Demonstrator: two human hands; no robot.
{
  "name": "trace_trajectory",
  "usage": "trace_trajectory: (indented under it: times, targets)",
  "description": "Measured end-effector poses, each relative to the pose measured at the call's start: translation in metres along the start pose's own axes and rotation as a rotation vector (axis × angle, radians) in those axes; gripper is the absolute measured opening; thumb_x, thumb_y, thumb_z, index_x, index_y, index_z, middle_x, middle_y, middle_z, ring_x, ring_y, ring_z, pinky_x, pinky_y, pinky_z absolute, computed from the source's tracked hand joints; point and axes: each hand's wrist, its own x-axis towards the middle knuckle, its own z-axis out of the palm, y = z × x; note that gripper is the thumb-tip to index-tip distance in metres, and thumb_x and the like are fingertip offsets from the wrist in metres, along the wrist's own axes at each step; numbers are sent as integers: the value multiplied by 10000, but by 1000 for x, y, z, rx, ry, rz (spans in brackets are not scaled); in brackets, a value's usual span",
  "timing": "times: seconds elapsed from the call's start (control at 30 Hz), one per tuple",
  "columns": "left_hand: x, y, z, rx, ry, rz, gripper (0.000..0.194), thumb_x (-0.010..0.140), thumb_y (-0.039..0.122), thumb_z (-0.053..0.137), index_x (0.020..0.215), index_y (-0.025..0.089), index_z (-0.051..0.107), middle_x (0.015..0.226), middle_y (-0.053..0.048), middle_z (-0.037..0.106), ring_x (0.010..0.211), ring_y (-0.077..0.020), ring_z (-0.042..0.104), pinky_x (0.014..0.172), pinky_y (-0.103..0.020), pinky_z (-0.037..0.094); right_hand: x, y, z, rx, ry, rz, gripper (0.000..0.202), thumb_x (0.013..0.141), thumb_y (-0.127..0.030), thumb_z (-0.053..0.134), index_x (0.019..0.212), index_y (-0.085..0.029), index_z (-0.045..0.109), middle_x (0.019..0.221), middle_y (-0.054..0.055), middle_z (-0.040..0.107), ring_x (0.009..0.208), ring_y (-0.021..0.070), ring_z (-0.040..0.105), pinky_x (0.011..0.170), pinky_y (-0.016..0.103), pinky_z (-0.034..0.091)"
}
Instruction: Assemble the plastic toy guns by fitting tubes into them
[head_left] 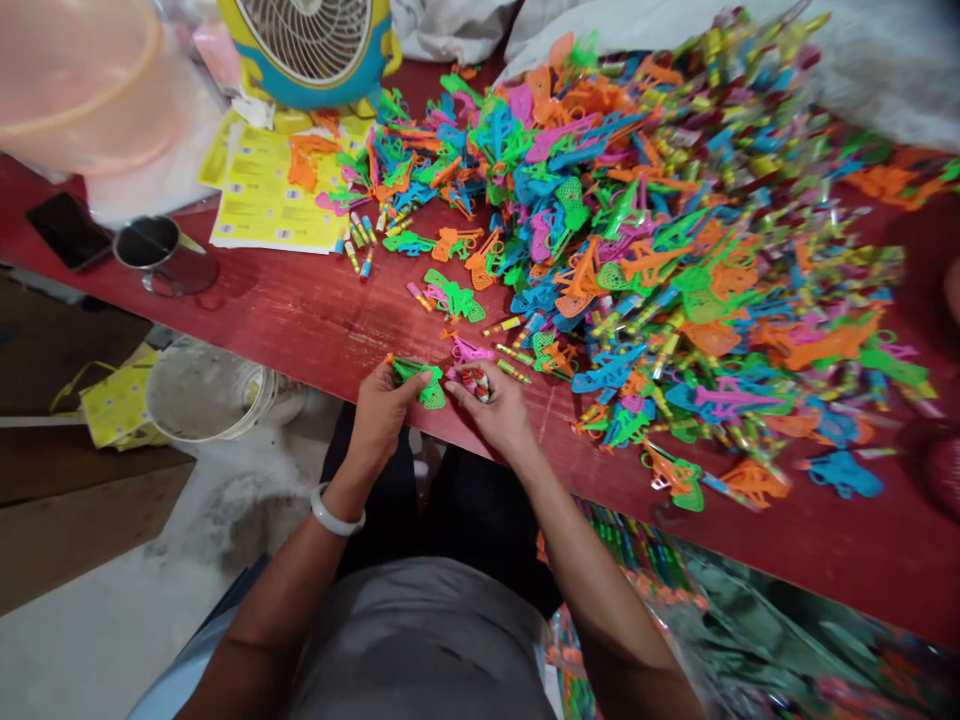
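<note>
My left hand (381, 408) is closed on a green plastic toy gun (430, 390) with a mesh-patterned grip, just over the table's front edge. Curled beside it, my right hand (501, 412) pinches small tubes with red and white labels (475, 382); how many cannot be made out. A pink toy gun (471, 349) lies right at the right fingertips, perhaps touching them. Yellow-labelled tubes (513, 370) rest on the table just past that hand. Farther back is a loose green toy gun (454, 296).
A big heap of coloured toy guns (570, 200) and tubes covers the table's right side. Yellow printed sheets (277, 190), a fan (311, 50), a metal mug (166, 258), a phone (69, 230) and a pink basin (75, 80) stand left. Below is a white bucket (210, 395).
</note>
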Motion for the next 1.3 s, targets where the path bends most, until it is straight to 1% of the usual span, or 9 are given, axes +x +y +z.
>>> trace_trajectory:
  times: [0.27,0.53,0.87,0.93,1.0,1.07,1.13,1.2,1.3]
  targets:
    - [-1,2,4,2,-10,32,278,699,327,846,877,160,713,806,-12,727,718,-142,640,720,-268,498,-2,3,3,-43,67,-76,210,851,-421,709,889,-217,678,877,40,725,793,218,663,747,344,517]
    - [-3,-6,7,80,83,45,290,736,338,789,913,179,622,854,4,674,741,-133,590,716,-264,476,-11,10,6,-191,71,-384,73,896,-237,612,950,-231,661,852,52,685,804,217,671,706,336,532]
    - [3,0,16,171,-74,54,304,755,353,772,922,187,579,846,-3,622,749,-150,569,721,-291,478,-20,1,-13,-258,58,-470,162,906,-180,565,1010,-233,678,899,60,723,840,207,706,727,325,557]
    - [18,7,24,268,-187,130,280,836,411,706,951,187,583,883,-30,636,805,-171,594,777,-319,491,-8,-6,-35,-304,155,-477,155,921,-202,586,1026,-243,693,923,46,738,860,200,713,762,335,565]
    - [44,16,33,428,-239,297,258,922,409,604,1047,184,596,1008,-81,661,951,-208,622,893,-365,487,8,-13,-66,-385,403,-482,129,928,-257,621,1019,-238,711,925,44,739,865,211,710,804,379,566]
    - [78,24,40,648,-165,491,302,950,325,562,1217,184,578,1249,-139,632,1192,-254,571,1045,-418,420,26,-20,-101,-468,667,-482,157,940,-301,626,1038,-223,722,960,68,731,928,244,699,891,458,542]
    - [112,30,47,972,-136,529,388,928,275,599,1307,195,572,1436,-162,546,1372,-320,438,1135,-497,319,40,-27,-127,-518,795,-490,199,969,-303,590,1097,-213,713,1074,111,711,1084,293,664,997,540,475]
    - [138,34,50,1241,-169,475,384,907,215,615,1290,197,615,1457,-164,540,1394,-374,395,1133,-572,276,45,-31,-135,-537,822,-506,208,989,-300,554,1119,-224,698,1157,127,688,1191,318,621,1052,580,421]
    - [156,38,49,1409,-195,451,273,821,132,697,1091,169,712,1253,-166,642,1321,-405,436,1093,-601,276,38,-28,-111,-496,785,-434,190,975,-365,578,1048,-242,702,1044,91,723,1063,287,684,995,548,493]
